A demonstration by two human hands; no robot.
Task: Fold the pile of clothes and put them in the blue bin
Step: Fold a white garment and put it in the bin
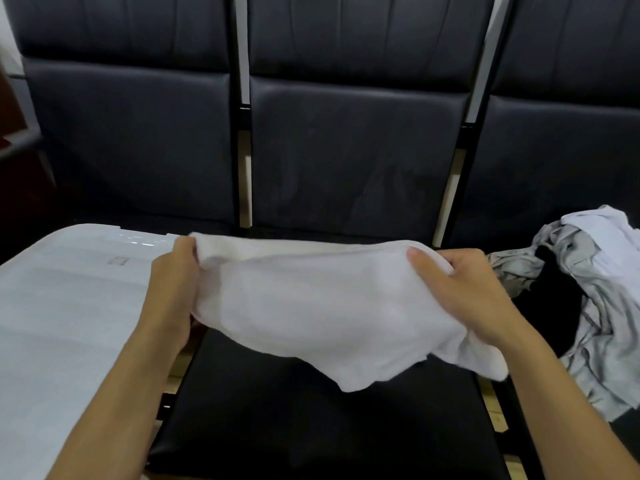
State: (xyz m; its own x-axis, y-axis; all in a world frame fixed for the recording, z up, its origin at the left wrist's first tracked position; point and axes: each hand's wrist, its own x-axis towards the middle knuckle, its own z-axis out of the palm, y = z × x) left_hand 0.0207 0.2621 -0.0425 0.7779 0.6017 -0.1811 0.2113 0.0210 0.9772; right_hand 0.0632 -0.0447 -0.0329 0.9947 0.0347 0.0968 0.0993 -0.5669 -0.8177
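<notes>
A white towel-like cloth (311,306) is stretched between my two hands above the middle dark seat. My left hand (175,282) grips its left end, fingers curled round the edge. My right hand (460,289) grips the right end, thumb on top. The cloth sags toward me, with a loose flap hanging at its lower right. A pile of clothes (588,299), grey and white with a black piece in it, lies on the right seat. A pale lidded bin (62,306) sits on the left seat, beside my left forearm.
Three dark padded chairs stand in a row, their backrests (353,150) filling the upper view. The middle seat (329,427) lies below the cloth. Black frame bars separate the seats, with wooden floor showing in the gaps.
</notes>
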